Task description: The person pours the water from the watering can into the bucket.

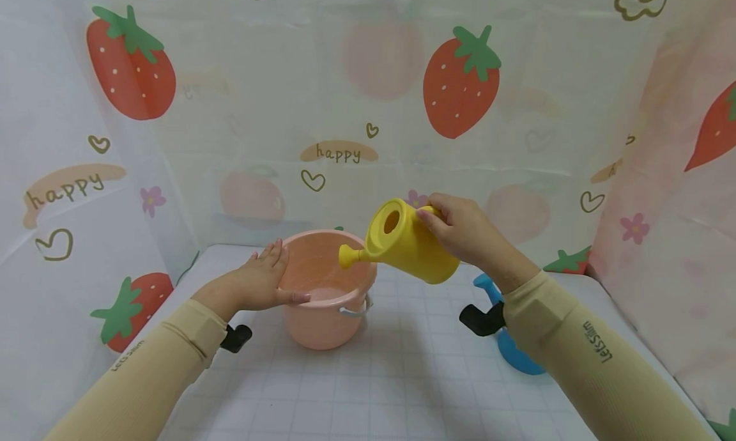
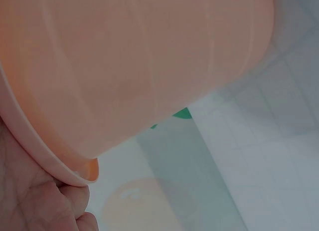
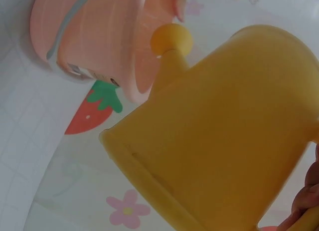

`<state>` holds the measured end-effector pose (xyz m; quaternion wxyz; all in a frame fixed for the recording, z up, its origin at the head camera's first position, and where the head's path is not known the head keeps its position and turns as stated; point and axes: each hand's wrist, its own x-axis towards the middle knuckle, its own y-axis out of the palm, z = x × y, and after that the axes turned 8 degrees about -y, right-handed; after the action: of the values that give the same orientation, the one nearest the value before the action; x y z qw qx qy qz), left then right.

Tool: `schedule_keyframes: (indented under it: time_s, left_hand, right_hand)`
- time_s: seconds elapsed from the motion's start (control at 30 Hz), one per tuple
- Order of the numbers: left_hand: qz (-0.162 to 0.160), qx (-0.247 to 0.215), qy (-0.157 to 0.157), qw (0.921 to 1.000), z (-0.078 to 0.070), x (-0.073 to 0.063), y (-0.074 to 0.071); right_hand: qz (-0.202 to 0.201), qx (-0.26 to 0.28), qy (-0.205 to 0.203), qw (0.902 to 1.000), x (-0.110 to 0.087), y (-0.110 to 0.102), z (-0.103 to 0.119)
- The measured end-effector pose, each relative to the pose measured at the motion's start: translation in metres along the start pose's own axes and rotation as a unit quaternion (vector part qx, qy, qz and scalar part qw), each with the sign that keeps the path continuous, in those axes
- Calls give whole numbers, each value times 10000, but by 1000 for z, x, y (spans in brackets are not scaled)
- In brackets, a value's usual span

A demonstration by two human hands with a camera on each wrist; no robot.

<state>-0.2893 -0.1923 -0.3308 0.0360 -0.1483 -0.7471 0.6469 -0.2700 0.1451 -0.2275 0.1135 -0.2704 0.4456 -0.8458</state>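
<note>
A peach-pink bucket (image 1: 323, 323) stands upright on the table. My left hand (image 1: 253, 281) rests against the left side of its rim, fingers extended along the outside and the thumb at the front edge. In the left wrist view, the palm and fingers (image 2: 45, 206) lie right at the bucket's rim (image 2: 45, 146). With my right hand (image 1: 468, 227) I grip a yellow watering can (image 1: 420, 249) by its handle, raised and tilted left. Its round spout head (image 1: 347, 256) hangs over the bucket's opening. The right wrist view shows the can's body (image 3: 214, 126) close up.
A blue watering can (image 1: 517, 358) stands on the table at the right, partly hidden behind my right forearm. The bucket's grey handle (image 1: 358, 311) hangs down at its right side. Strawberry-printed cloth (image 1: 322, 96) surrounds the white gridded table (image 1: 345, 396) at the back and sides.
</note>
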Motion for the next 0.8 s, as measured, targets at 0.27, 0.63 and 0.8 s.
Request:
schedule_keyframes:
  time_s: [0.27, 0.63, 0.8]
  left_hand:
    - [21, 24, -30, 10000, 0, -1, -1]
    - [46, 30, -61, 10000, -1, -2, -3]
    - [50, 2, -61, 10000, -2, -2, -3]
  right_hand:
    - [-10, -8, 20, 10000, -1, 0, -1]
    - [-54, -19, -71, 10000, -2, 0, 1]
    - [-63, -16, -120, 9999, -2, -1, 1]
